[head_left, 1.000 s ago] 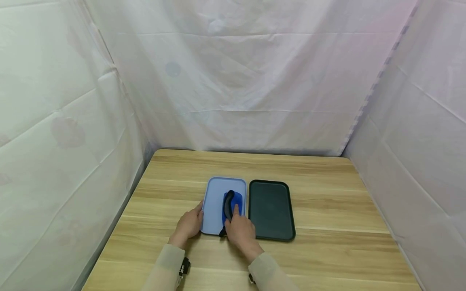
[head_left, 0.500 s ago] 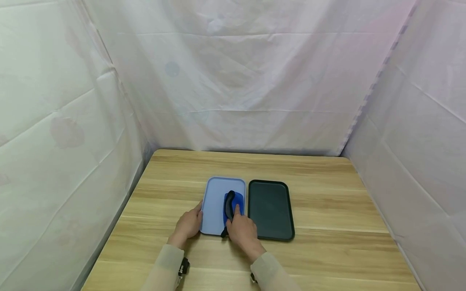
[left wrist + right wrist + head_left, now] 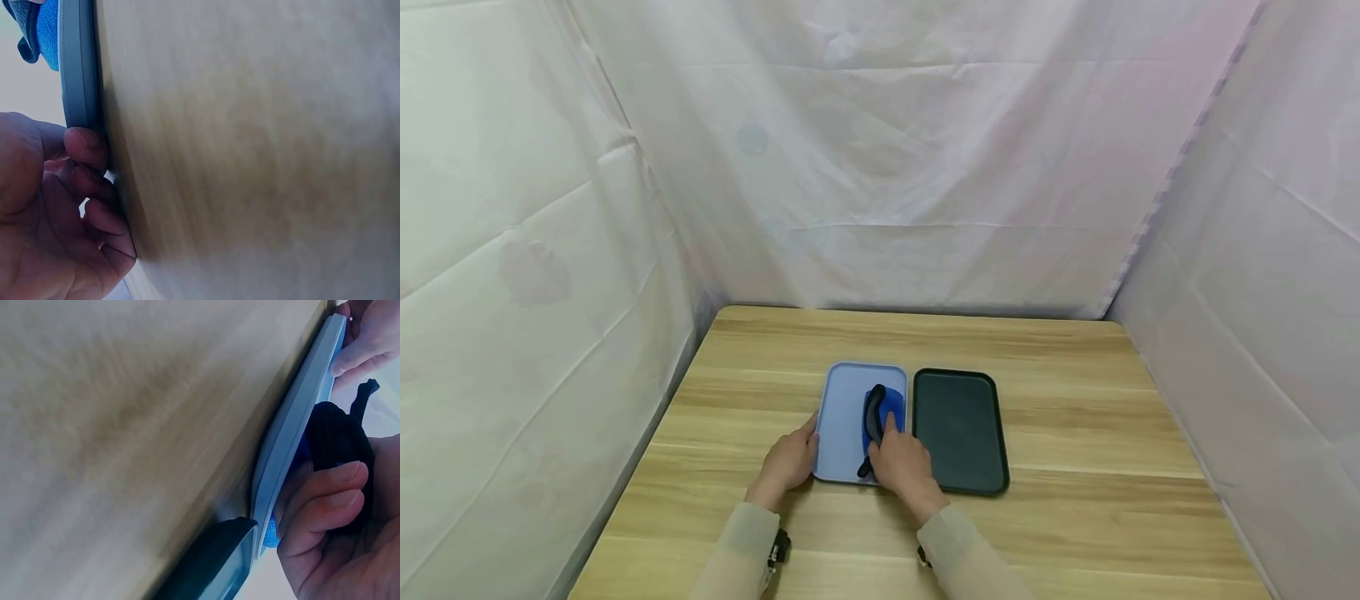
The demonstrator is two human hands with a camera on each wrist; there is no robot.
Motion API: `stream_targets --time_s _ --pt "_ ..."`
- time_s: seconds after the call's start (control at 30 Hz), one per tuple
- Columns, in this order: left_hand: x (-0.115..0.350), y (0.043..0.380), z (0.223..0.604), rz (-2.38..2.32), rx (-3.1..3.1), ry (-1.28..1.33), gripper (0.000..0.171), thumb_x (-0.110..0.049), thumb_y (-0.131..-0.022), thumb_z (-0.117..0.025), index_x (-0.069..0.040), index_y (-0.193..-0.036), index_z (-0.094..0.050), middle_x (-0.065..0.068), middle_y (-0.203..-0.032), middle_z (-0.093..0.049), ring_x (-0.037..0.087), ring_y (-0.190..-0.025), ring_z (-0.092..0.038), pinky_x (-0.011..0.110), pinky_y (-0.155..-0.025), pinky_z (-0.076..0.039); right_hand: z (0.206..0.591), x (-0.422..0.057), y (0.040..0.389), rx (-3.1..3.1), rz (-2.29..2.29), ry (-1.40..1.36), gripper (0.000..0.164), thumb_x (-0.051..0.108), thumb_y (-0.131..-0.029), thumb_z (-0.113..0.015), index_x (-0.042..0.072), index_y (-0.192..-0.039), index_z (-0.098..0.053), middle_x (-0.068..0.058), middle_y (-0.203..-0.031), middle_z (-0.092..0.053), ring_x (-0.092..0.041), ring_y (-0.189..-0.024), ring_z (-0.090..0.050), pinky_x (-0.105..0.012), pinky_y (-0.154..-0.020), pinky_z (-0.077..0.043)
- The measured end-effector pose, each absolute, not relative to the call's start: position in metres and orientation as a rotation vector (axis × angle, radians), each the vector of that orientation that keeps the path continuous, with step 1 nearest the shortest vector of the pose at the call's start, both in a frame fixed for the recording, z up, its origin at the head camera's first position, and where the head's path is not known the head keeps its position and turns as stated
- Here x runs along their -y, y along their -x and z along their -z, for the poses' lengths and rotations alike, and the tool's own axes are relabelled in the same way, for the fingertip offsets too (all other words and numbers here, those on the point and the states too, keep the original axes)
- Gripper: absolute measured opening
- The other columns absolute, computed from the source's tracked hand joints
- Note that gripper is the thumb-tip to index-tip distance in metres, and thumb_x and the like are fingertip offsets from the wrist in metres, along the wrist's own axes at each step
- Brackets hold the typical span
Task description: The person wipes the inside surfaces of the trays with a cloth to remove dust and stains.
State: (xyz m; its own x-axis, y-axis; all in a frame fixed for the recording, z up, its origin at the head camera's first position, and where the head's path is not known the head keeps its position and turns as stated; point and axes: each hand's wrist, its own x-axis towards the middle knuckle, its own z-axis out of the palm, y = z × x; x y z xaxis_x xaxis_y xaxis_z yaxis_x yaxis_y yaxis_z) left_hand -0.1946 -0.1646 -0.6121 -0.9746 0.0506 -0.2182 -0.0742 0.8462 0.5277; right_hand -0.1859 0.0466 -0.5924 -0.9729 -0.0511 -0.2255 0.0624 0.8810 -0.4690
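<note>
A light blue tray [image 3: 841, 425] lies on the wooden table, its left rim gripped near the front by my left hand [image 3: 788, 461]. In the right wrist view, the left thumb sits over the rim and other fingers are at its outer side. On the tray's right half is a blue fluffy cleaning pad [image 3: 894, 402] with a curved black handle [image 3: 872, 414]. My right hand [image 3: 901, 462] holds this handle near its front end, fingers curled round it in the right wrist view; the index finger stretches forward over the blue pad. The pad's underside is hidden.
A dark green tray [image 3: 958, 433] stands close to the light blue tray's right side. The wooden table [image 3: 1075, 467] extends around both trays. White cloth walls [image 3: 880, 167] enclose the back and sides.
My right hand has slid the pad slightly forward and to the right on the tray. The left hand keeps its grip on the rim, and both trays stay in place.
</note>
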Motion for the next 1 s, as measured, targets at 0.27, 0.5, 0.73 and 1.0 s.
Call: stream_targets --time_s 0.27,0.5,0.73,1.0 --pt "0.164 0.194 0.611 -0.819 -2.798 0.017 0.051 -0.023 -0.111 -0.043 -0.01 -0.16 -0.04 0.024 -0.142 -0.062 0.04 -0.12 -0.068 0.057 -0.099 -0.053 0.588 -0.048 0.199 -2.814 0.697 -0.015 0.071 0.037 -0.103 -0.058 0.004 -0.161 -0.035 -0.006 -0.052 -0.053 -0.017 -0.041 -0.041 -0.035 -0.041 -0.033" --pt "0.164 0.194 0.609 -0.827 -2.796 0.01 0.051 -0.023 -0.111 -0.043 -0.009 -0.159 -0.04 0.024 -0.143 -0.062 0.041 -0.123 -0.066 0.057 -0.101 -0.052 0.585 -0.049 0.211 -2.789 0.7 -0.032 0.07 0.036 -0.103 -0.058 0.004 -0.161 -0.035 -0.01 -0.064 -0.06 -0.022 -0.049 -0.052 -0.038 -0.047 -0.041" --pt "0.164 0.194 0.609 -0.82 -2.799 0.0 0.051 -0.023 -0.111 -0.044 -0.007 -0.159 -0.041 0.025 -0.14 -0.063 0.04 -0.118 -0.069 0.056 -0.098 -0.054 0.585 -0.051 0.227 -2.788 0.665 -0.04 0.069 0.037 -0.102 -0.059 0.006 -0.16 -0.038 -0.021 -0.115 -0.073 -0.028 -0.071 -0.062 -0.046 -0.065 -0.053" --pt "0.164 0.195 0.611 -0.807 -2.811 0.006 0.051 -0.023 -0.111 -0.044 -0.009 -0.16 -0.04 0.025 -0.14 -0.064 0.042 -0.12 -0.068 0.056 -0.1 -0.053 0.582 -0.051 0.239 -2.764 0.663 -0.045 0.069 0.037 -0.103 -0.059 0.006 -0.161 -0.036 -0.023 -0.126 -0.07 -0.03 -0.073 -0.063 -0.048 -0.067 -0.053"
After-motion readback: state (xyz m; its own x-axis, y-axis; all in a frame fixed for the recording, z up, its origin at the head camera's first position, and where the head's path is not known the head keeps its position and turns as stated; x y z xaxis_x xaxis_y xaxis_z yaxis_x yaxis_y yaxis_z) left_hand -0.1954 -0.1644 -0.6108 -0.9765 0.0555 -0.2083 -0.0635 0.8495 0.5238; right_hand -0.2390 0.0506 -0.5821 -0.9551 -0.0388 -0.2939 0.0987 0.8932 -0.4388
